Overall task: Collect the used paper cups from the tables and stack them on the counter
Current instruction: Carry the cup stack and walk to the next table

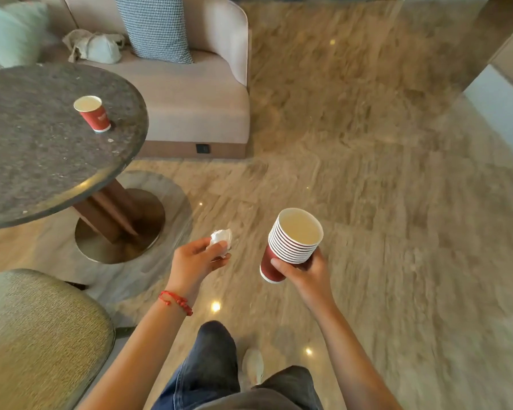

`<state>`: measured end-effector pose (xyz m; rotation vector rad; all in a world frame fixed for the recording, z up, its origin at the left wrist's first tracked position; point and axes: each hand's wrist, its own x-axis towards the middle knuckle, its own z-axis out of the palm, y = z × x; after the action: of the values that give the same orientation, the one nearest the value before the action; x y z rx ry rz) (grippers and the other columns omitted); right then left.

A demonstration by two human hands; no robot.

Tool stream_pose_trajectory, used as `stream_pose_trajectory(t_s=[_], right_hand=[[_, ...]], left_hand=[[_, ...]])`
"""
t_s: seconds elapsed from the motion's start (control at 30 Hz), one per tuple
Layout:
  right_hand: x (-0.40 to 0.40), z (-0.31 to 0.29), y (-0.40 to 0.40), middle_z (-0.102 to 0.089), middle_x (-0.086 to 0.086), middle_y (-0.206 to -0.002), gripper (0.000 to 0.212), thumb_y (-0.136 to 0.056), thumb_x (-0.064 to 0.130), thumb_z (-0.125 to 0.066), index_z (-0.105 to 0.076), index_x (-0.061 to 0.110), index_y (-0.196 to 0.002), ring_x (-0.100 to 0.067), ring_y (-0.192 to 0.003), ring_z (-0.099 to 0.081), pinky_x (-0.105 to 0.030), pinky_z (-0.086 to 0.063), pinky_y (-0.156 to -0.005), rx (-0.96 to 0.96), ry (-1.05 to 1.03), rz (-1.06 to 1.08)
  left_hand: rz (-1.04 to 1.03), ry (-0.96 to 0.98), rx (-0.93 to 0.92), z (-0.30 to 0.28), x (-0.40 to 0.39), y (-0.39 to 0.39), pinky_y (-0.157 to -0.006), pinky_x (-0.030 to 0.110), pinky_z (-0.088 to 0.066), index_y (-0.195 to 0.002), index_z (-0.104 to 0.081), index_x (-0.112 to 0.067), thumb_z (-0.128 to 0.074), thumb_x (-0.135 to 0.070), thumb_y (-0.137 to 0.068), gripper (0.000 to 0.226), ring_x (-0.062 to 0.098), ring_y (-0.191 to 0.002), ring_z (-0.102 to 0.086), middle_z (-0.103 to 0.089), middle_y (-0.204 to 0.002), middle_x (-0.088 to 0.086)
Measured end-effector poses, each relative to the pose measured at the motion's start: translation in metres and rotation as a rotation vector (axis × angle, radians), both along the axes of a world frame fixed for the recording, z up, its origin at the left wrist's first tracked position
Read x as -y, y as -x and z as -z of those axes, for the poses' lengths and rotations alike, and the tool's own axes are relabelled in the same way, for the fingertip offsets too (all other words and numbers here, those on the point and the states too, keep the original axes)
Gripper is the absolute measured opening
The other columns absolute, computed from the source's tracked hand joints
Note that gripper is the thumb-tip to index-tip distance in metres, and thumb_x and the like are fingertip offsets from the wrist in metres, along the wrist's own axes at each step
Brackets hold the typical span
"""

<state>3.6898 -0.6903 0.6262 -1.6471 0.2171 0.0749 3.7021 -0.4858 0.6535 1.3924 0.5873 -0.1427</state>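
Both hands are seen low in the view, above the floor and off the table. Left hand: fingers curled round a crumpled white napkin, so it is occupied. Right hand: fingers and thumb wrapped round the lower part of a stack of red paper cups, mouths up, stack tilted slightly toward the upper right.

One single red cup is left standing on the round stone table, upright, mouth up, its axis vertical, set toward the table's far right edge and apart from anything else on the top. No counter is seen.

Key relation: the single cup lies up and to the left of both hands, well apart from them. The left hand is the nearer, on the table's side; the right hand with the stack is farther, across the body.

Judged: the cup is likely next to be collected. Either the napkin must be shifted to free the left fingers, or the stack must be carried across and the cup nested under or into it.
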Motion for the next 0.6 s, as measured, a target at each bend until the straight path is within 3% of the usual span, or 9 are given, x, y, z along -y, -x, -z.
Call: stream_pose_trajectory(t_s=[0.13,0.37,0.47,0.6], right_hand=[[-0.009,0.008,-0.070,-0.070,0.011,-0.102,0.069,-0.050,0.044,-0.082,-0.058,0.025,-0.112,-0.004,-0.095,-0.065,-0.012,-0.049,-0.070,-0.027,0.008,-0.016],[-0.048,0.017,-0.206,-0.069,0.006,-0.107,0.070,-0.054,0.038,-0.083,-0.056,0.021,-0.116,-0.010,-0.101,-0.065,-0.023,-0.052,-0.080,-0.018,0.004,-0.065],[-0.064,-0.030,-0.262,-0.069,0.006,-0.107,0.074,-0.052,0.043,-0.083,-0.056,0.020,-0.117,-0.009,-0.101,-0.065,-0.020,-0.052,-0.077,-0.047,0.019,-0.082],[-0.083,-0.043,-0.329,-0.067,0.007,-0.111,0.078,-0.053,0.045,-0.083,-0.054,0.021,-0.122,-0.006,-0.103,-0.063,-0.017,-0.052,-0.078,-0.039,0.010,-0.121]], left_hand=[[-0.038,-0.008,-0.041,0.011,-0.010,-0.061,-0.055,0.019,-0.054,-0.076,-0.071,-0.011,-0.067,-0.012,-0.081,0.006,0.010,-0.063,-0.069,-0.072,-0.066,-0.008],[-0.071,0.030,-0.036,0.018,-0.044,-0.192,-0.055,0.018,-0.054,-0.077,-0.070,-0.004,-0.067,-0.007,-0.080,0.005,0.011,-0.062,-0.068,-0.070,-0.070,0.003],[-0.092,0.064,-0.024,-0.030,-0.064,-0.245,-0.055,0.018,-0.053,-0.077,-0.070,-0.003,-0.067,-0.006,-0.080,0.004,0.010,-0.059,-0.067,-0.069,-0.068,0.005],[-0.108,0.047,-0.005,-0.041,-0.086,-0.304,-0.056,0.018,-0.053,-0.079,-0.069,-0.003,-0.066,-0.006,-0.081,0.005,0.010,-0.059,-0.065,-0.066,-0.075,0.009]])
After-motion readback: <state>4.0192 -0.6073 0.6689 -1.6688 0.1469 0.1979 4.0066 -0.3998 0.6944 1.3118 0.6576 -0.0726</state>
